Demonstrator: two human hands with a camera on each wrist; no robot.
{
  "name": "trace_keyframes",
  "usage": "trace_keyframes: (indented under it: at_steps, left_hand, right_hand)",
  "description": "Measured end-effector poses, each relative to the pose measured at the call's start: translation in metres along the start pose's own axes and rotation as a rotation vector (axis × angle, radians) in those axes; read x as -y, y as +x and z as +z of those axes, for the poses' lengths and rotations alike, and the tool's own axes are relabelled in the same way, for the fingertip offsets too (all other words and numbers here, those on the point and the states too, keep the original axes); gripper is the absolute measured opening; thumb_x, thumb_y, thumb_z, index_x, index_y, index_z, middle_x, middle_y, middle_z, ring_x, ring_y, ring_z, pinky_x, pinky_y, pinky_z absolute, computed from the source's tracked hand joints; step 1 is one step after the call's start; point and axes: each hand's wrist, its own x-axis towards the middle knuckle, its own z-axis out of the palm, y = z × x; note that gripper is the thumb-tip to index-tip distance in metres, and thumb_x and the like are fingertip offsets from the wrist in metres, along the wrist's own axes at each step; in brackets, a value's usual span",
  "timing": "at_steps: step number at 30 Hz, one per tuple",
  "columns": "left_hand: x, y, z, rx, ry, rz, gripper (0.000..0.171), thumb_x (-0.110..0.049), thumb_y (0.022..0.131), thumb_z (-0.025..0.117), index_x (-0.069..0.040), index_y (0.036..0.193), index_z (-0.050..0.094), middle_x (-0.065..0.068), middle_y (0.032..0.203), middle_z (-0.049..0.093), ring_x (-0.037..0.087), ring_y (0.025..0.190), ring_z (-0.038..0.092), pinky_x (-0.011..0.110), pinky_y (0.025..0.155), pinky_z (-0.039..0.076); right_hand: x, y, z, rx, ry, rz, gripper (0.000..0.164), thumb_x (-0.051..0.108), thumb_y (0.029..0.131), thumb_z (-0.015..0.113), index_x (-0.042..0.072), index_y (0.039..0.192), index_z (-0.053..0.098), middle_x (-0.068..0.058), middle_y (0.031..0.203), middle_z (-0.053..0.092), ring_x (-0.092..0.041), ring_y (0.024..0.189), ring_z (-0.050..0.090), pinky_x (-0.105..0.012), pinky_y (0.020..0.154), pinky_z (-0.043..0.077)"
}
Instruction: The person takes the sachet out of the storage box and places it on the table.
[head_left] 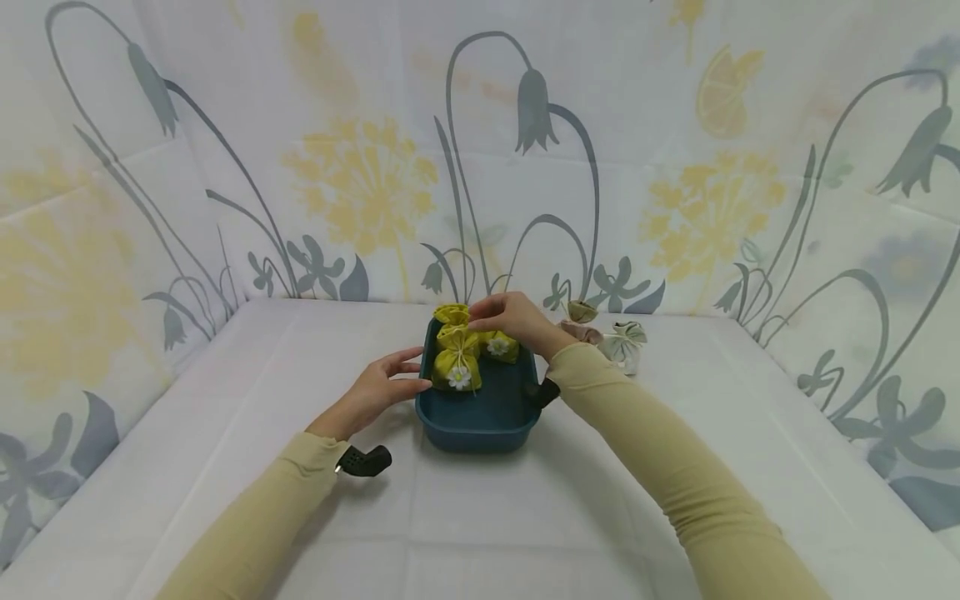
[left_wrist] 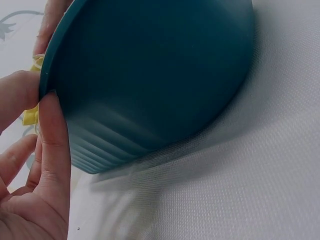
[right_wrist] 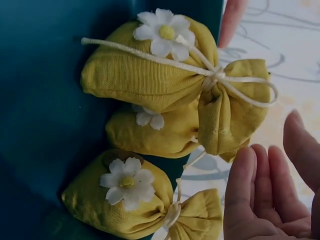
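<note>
A dark teal plastic tub stands on the table with three yellow drawstring pouches inside, each bearing a white fabric flower. My left hand pinches the tub's left rim, thumb and finger on either side of the wall. Over the far part of the tub is my right hand. Its fingers are extended with the thumb apart, and nothing is between them. They lie close to the gathered neck of the upper pouch. Beneath that pouch lies a second pouch, partly covered; a third pouch sits beside them.
Right of the tub, behind the right forearm, several other pouches lie together: a brownish-green pouch, a dusty-pink pouch and a pale grey pouch. A white cloth covers the table, and a flower-patterned curtain hangs behind.
</note>
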Motion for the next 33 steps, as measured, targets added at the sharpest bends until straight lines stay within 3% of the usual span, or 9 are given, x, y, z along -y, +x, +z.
trace_keyframes:
  at_steps: [14,19,23,29,33]
  left_hand:
    - [-0.001,-0.001,0.001,-0.003,-0.019,0.002,0.07,-0.012,0.083,0.071,-0.014,0.144,0.037,0.02,0.133,0.042,0.025,0.109,0.055,0.035,0.089,0.048]
    - [-0.006,-0.005,0.001,0.007,-0.013,-0.008,0.07,-0.012,0.084,0.07,-0.013,0.145,0.034,0.02,0.133,0.041,0.025,0.108,0.055,0.037,0.091,0.047]
    - [-0.016,-0.013,0.003,0.011,0.003,-0.014,0.069,-0.01,0.085,0.068,-0.01,0.145,0.034,0.021,0.133,0.041,0.027,0.109,0.054,0.038,0.092,0.045]
    - [-0.003,-0.002,0.001,-0.011,0.006,-0.008,0.07,-0.017,0.082,0.073,-0.017,0.143,0.038,0.017,0.131,0.044,0.023,0.105,0.057,0.036,0.09,0.047]
    - [-0.002,-0.001,0.001,-0.007,0.002,-0.012,0.071,-0.017,0.082,0.073,-0.017,0.143,0.038,0.017,0.132,0.043,0.025,0.108,0.055,0.037,0.091,0.047]
  right_hand:
    - [-0.003,0.012,0.006,0.121,-0.069,0.013,0.035,0.008,0.082,0.071,-0.001,0.116,0.063,-0.013,0.114,0.062,-0.024,0.106,0.056,-0.034,0.091,0.045]
    - [-0.003,0.013,0.009,0.151,-0.101,0.046,0.029,0.008,0.082,0.072,0.0,0.109,0.068,-0.01,0.106,0.065,-0.022,0.098,0.058,-0.038,0.091,0.046]
    - [-0.003,0.01,0.011,0.143,-0.094,0.051,0.022,0.007,0.082,0.072,-0.002,0.101,0.07,-0.01,0.1,0.066,-0.021,0.092,0.06,-0.043,0.09,0.046]
    - [-0.002,0.005,0.012,0.121,-0.078,0.056,0.019,0.009,0.083,0.07,-0.002,0.099,0.07,-0.009,0.095,0.067,-0.021,0.089,0.06,-0.045,0.091,0.045]
    - [-0.001,-0.001,0.012,0.107,-0.069,0.055,0.018,0.009,0.083,0.071,0.0,0.098,0.071,-0.007,0.091,0.067,-0.02,0.088,0.06,-0.046,0.092,0.044]
